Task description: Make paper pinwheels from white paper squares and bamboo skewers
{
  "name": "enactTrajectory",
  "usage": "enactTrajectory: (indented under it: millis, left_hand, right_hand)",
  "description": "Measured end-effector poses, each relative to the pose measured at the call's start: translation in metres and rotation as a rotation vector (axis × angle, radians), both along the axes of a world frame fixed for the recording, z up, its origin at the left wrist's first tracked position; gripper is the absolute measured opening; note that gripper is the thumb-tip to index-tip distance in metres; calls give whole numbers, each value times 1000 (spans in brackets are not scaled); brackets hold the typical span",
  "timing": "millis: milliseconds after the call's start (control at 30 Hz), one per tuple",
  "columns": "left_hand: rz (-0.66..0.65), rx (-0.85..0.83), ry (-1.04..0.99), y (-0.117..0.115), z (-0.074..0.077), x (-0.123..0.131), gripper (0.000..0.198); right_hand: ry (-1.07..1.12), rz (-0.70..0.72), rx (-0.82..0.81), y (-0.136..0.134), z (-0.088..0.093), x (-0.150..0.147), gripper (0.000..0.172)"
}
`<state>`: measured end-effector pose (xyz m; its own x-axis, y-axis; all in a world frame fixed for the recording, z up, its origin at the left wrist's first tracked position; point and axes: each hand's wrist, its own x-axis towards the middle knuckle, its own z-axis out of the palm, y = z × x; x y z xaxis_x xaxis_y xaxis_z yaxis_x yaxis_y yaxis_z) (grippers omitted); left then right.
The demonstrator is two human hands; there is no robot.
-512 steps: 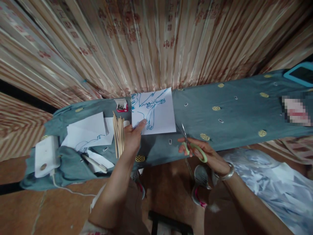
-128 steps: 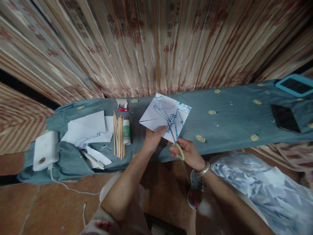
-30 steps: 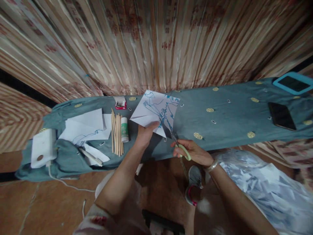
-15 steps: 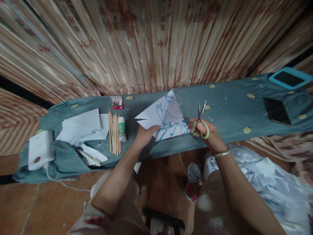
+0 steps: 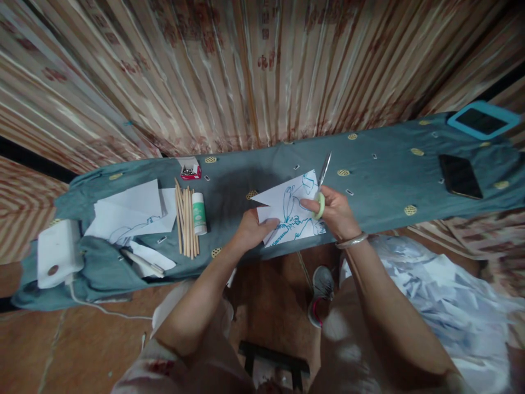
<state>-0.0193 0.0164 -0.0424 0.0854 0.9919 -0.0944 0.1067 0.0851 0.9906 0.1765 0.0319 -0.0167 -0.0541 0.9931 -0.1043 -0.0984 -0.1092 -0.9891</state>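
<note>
My left hand (image 5: 251, 229) pinches the lower left edge of a white paper (image 5: 287, 210) with a blue line drawing, held over the near edge of the teal-covered table (image 5: 377, 180). A notch is cut into the paper's left side. My right hand (image 5: 335, 210) grips green-handled scissors (image 5: 322, 186) at the paper's right edge, blades together and pointing up and away from me. A bangle sits on my right wrist.
Wooden sticks (image 5: 185, 219), a glue stick (image 5: 199, 213), loose white papers (image 5: 131, 210), a pen (image 5: 141, 261), a small red box of staples (image 5: 189, 168) and a white block (image 5: 55, 254) lie at the left. A black phone (image 5: 458, 176) and blue-cased tablet (image 5: 482, 119) lie right. A curtain hangs behind.
My right hand has brought the scissors from beside the paper onto its right edge, and the blades have closed. The paper has come lower and nearer me in my left hand.
</note>
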Motion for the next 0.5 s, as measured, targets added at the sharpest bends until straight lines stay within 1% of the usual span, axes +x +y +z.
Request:
enactTrajectory:
  millis: [133, 267, 367, 500]
  left_hand:
    - [-12, -96, -132, -2, -4, 4, 28]
    - [29, -177, -149, -3, -8, 7, 25]
    - [57, -180, -151, -3, -9, 8, 26]
    - [42, -150, -161, -2, -11, 8, 26]
  right_hand:
    - [32, -123, 18, 0, -5, -4, 36]
    - [-6, -196, 47, 2, -6, -5, 34]
    - [-30, -224, 68, 2, -4, -7, 31]
    - [-14, -291, 59, 4, -3, -4, 30]
